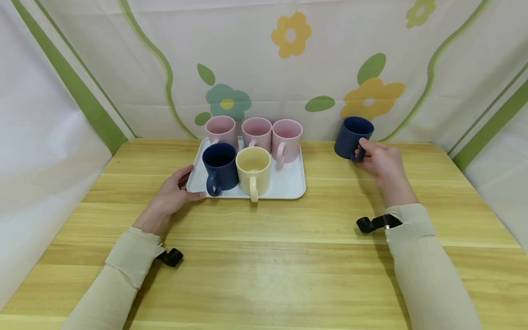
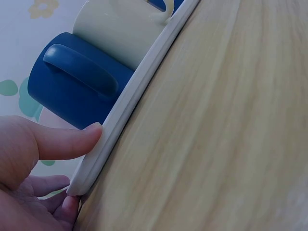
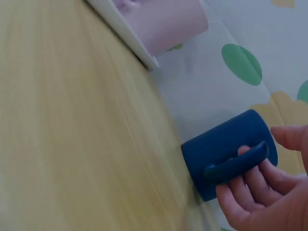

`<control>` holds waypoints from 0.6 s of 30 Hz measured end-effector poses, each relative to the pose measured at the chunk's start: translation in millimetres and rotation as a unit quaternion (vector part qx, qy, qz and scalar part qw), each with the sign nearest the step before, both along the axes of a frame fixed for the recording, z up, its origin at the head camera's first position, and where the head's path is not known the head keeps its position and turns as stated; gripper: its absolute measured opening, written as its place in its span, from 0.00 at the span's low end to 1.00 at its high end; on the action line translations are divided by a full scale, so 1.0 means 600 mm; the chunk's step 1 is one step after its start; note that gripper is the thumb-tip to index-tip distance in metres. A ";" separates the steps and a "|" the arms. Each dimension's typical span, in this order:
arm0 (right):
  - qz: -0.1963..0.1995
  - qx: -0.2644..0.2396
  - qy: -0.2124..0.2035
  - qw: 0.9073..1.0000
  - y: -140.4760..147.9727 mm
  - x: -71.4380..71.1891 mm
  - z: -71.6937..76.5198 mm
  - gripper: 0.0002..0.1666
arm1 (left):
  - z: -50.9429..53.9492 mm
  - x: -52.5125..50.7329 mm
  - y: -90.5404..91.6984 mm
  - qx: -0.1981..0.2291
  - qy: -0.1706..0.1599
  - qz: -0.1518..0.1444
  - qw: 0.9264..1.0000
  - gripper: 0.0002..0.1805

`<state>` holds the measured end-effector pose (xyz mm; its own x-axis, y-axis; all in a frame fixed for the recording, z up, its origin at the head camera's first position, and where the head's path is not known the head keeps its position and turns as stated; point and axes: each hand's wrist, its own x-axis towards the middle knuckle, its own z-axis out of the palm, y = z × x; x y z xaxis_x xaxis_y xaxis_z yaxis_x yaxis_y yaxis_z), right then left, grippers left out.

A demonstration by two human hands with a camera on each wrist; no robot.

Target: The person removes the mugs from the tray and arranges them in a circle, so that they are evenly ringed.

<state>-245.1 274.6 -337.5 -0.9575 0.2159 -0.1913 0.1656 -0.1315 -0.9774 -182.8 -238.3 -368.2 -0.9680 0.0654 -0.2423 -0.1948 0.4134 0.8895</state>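
Note:
A white tray (image 1: 288,185) carries three pink mugs (image 1: 287,142) in its back row. In front of them stand a dark blue mug (image 1: 222,169) on the left and a pale yellow mug (image 1: 257,176) beside it. The left hand (image 1: 171,195) holds the tray's near left corner, its thumb (image 2: 72,142) against the front rim and its other fingers at the side edge. Well right of the tray, the right hand (image 1: 383,165) grips a second dark blue mug (image 1: 350,137) by the handle (image 3: 238,163). Whether this mug's base touches the table is hard to tell.
Everything is on a wooden table (image 1: 272,256). A white curtain (image 1: 264,68) with flowers and green lines hangs just behind the tray and mugs. Black wrist mounts (image 1: 377,223) stick out from both sleeves.

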 end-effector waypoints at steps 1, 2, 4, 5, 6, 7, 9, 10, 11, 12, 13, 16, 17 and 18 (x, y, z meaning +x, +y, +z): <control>-0.009 0.024 -0.004 1.000 -0.001 0.000 0.002 0.12 | 0.000 0.000 0.000 0.000 -0.001 0.000 1.000 0.59; -0.018 0.054 -0.008 0.998 -0.002 0.001 0.004 0.13 | 0.001 0.000 0.001 0.001 -0.002 0.000 1.000 0.59; -0.028 0.114 -0.017 0.993 -0.003 0.001 0.006 0.15 | 0.000 0.000 0.003 0.003 -0.001 0.000 1.000 0.59; -0.031 0.137 -0.023 0.990 -0.003 0.000 0.007 0.17 | 0.000 0.000 0.003 0.004 0.000 0.001 1.000 0.58; -0.033 0.154 -0.027 0.987 -0.003 0.000 0.007 0.18 | 0.000 0.000 0.004 0.005 0.000 0.001 1.000 0.58; -0.034 0.158 -0.029 0.986 -0.003 0.000 0.008 0.18 | 0.001 0.000 0.005 0.007 0.000 0.001 1.000 0.58; -0.040 0.159 -0.026 0.986 -0.001 0.001 0.011 0.18 | 0.000 0.001 0.006 0.008 0.000 0.002 1.000 0.58; -0.043 0.156 -0.021 0.987 0.000 0.002 0.013 0.18 | 0.000 0.001 0.006 0.010 -0.001 0.002 1.000 0.58; -0.048 0.152 -0.014 0.987 0.000 0.004 0.017 0.18 | 0.001 0.002 0.006 0.010 -0.001 0.002 1.000 0.58; -0.056 0.145 -0.003 0.988 0.000 0.005 0.021 0.16 | 0.002 0.002 0.006 0.011 -0.001 0.002 1.000 0.58; -0.062 0.138 0.011 0.988 0.000 0.007 0.025 0.14 | 0.002 0.002 0.006 0.011 -0.002 0.002 1.000 0.58; -0.065 0.135 0.049 0.988 -0.004 0.013 0.038 0.13 | 0.003 0.003 0.005 0.011 0.000 0.002 1.000 0.58; -0.061 0.134 0.061 0.987 -0.008 0.015 0.042 0.13 | 0.003 0.003 0.005 0.009 0.000 0.003 1.000 0.58; -0.055 0.135 0.072 0.987 -0.013 0.016 0.047 0.14 | 0.003 0.003 0.005 0.009 0.001 0.003 1.000 0.58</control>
<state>-235.3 266.8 -309.4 -0.9384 0.3447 0.0250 0.0208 0.1284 -0.9915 -181.0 -235.6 -366.6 -0.9687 0.0639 -0.2399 -0.1961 0.3956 0.8973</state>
